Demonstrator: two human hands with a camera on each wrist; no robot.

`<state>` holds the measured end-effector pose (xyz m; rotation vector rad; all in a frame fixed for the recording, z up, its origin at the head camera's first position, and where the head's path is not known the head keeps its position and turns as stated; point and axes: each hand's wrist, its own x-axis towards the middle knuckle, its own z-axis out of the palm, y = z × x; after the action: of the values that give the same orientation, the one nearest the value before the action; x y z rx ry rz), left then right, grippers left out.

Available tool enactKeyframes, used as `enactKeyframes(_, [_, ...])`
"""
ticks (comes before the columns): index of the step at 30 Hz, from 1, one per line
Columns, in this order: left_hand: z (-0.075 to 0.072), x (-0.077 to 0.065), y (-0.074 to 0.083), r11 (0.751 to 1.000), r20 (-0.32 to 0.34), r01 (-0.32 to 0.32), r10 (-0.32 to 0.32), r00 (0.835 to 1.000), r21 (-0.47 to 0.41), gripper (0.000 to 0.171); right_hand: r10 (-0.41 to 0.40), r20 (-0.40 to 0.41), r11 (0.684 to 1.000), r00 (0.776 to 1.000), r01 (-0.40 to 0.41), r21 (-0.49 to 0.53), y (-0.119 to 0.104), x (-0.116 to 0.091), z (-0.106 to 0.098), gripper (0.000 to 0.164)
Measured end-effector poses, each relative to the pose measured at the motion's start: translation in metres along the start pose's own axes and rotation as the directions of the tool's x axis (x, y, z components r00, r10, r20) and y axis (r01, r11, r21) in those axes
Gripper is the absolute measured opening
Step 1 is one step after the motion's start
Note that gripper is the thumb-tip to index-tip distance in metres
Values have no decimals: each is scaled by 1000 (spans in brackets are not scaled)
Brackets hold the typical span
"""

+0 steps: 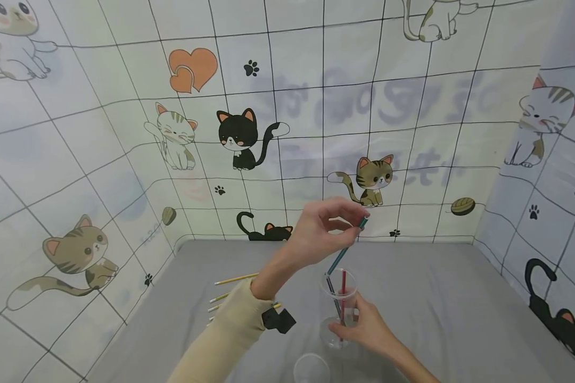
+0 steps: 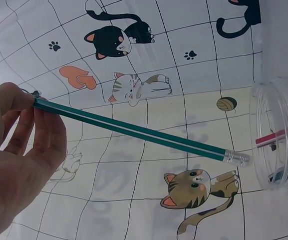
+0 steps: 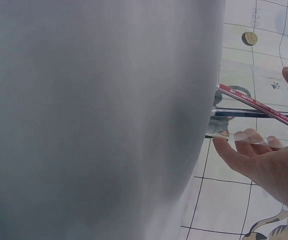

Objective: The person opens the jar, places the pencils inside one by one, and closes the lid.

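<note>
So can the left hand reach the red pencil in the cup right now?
Probably not yet: the left hand pinches a green pencil, though the cup is open above the red pencil.

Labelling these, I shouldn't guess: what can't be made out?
Head view: parts of the yellow pencils, behind the left sleeve.
Head view: a clear round object, cut by the bottom edge.
Left wrist view: base of the clear cup, beyond the right edge.
Right wrist view: fine lettering on the red pencil, too small.

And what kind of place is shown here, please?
Probably an indoor tabletop work corner: white grid-lined, cat-printed walls stand behind a grey cloth-covered table, where a slim teal pencil is held at a clear plastic cup.
</note>
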<state>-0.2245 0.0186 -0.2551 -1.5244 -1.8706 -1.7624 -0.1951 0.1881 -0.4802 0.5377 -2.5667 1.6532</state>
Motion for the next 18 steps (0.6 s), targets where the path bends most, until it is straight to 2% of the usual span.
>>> enactKeyframes(4, [3,-1,-5,1000,8,18,-18,1000,4,25,-3,1,1000,1000,3,-11,0,1,-1,77])
enactKeyframes(12, [6,-19,-28,988,-3,152,-152,988,17,25,26,8,1000,1000,-26,-1,2,1,0,75])
enactKeyframes(18, [7,-26,-44,986,2,168,-168,986,20,25,13,-3,1000,1000,-13,0,3,1,-1,72])
